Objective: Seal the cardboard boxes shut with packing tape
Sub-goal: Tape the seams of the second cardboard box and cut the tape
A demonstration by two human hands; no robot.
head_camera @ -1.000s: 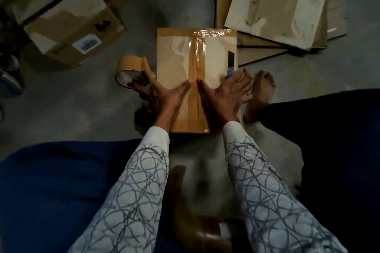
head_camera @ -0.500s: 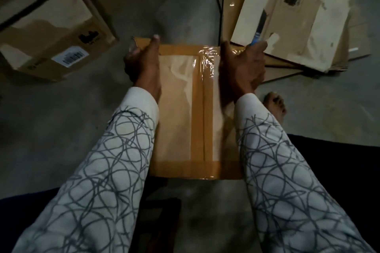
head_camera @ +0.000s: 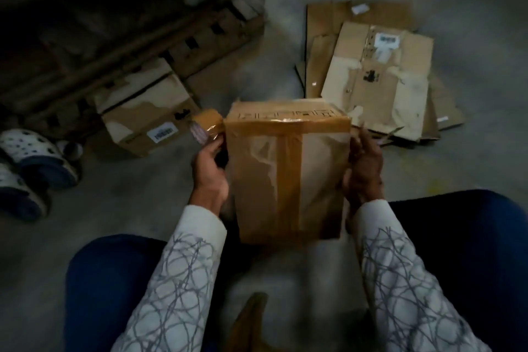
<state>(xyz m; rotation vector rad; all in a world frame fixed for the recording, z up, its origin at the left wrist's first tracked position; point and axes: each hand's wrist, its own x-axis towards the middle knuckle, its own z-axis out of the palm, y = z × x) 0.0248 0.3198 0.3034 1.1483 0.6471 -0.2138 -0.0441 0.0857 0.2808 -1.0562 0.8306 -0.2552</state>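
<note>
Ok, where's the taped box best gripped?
Grip the box by its long flat side walls, hands coming in from left and right, as the left hand and right hand do. The walls are parallel, and this leaves the taped face clear.

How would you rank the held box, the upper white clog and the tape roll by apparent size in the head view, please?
held box: largest, though nearest the camera
upper white clog
tape roll: smallest

Printing (head_camera: 285,115) on the held box (head_camera: 288,180) and nearby label (head_camera: 162,133) is illegible.
</note>
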